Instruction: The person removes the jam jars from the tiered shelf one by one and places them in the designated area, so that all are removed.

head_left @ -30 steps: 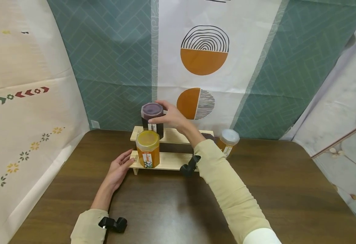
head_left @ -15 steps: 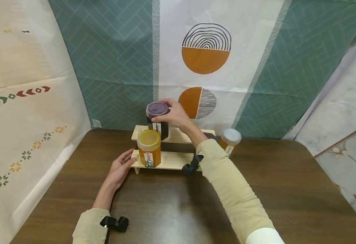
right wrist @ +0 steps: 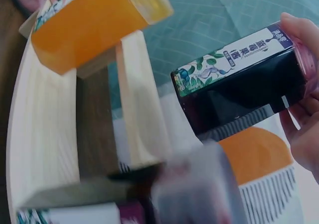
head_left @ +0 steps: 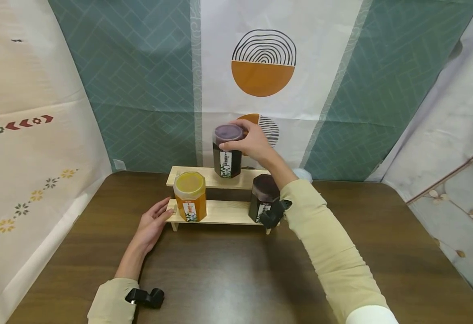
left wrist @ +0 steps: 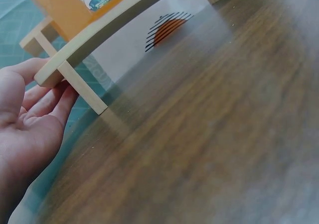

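Observation:
My right hand (head_left: 253, 143) grips a dark jam jar (head_left: 227, 157) with a purple lid near its top. In the right wrist view this jam jar (right wrist: 239, 79) hangs clear of the upper shelf board, its label facing the camera. My left hand (head_left: 152, 225) holds the left end of the two-tier wooden shelf (head_left: 228, 212), with the fingers reaching under the lower board in the left wrist view. An amber jar (head_left: 190, 202) with a yellow lid stands on that board's left. A second dark jar (head_left: 261, 204) stands on its right, partly covered by my right forearm.
Behind the right forearm shows the pale lid (head_left: 303, 174) of another jar, mostly hidden. The shelf stands on a brown wooden table (head_left: 220, 279). A patterned cloth (head_left: 147, 90) hangs close behind the shelf, with more cloth at both sides.
My right hand has carried the dark jam jar rightward and a little up along the upper board. The second dark jar has come out from behind the forearm. My left hand keeps its hold.

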Demonstrator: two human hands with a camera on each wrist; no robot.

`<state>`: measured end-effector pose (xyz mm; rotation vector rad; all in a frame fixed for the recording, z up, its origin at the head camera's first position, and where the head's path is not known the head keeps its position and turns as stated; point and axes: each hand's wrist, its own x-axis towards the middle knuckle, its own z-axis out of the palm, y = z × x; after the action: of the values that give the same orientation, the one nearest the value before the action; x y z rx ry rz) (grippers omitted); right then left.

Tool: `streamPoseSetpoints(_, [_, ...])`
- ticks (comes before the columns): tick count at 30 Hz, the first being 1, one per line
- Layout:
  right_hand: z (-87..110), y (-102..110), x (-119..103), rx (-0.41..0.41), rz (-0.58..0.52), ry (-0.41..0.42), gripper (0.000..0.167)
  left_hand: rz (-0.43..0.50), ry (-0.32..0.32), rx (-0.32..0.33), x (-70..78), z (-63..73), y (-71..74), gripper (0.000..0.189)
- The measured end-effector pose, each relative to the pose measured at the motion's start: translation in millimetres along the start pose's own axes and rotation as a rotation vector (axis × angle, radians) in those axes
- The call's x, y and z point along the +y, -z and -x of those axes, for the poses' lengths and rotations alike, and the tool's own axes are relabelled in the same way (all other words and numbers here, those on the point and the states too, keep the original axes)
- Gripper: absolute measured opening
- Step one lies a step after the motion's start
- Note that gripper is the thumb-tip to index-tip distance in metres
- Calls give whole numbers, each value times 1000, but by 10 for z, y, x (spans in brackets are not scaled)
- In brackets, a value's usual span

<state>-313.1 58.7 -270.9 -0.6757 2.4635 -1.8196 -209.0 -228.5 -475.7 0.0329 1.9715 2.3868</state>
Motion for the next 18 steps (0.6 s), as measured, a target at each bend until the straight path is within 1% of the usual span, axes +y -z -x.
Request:
streamPoseSetpoints(6, [89,267,-80,-8,8,48,55,-7,2,-2,13,10,9,62])
streamPoseSetpoints(9, [144,413,-104,3,21,34,56,-6,6,-2,7,13,10,62])
streamPoseSetpoints(12, [200,573,-102,34,46,17,58,-6,3,-2,3,16,4,61])
streamPoseSetpoints(18, [330,936,-31,90,114,-21,57,-7,-5,-6,-5,9,-12,61])
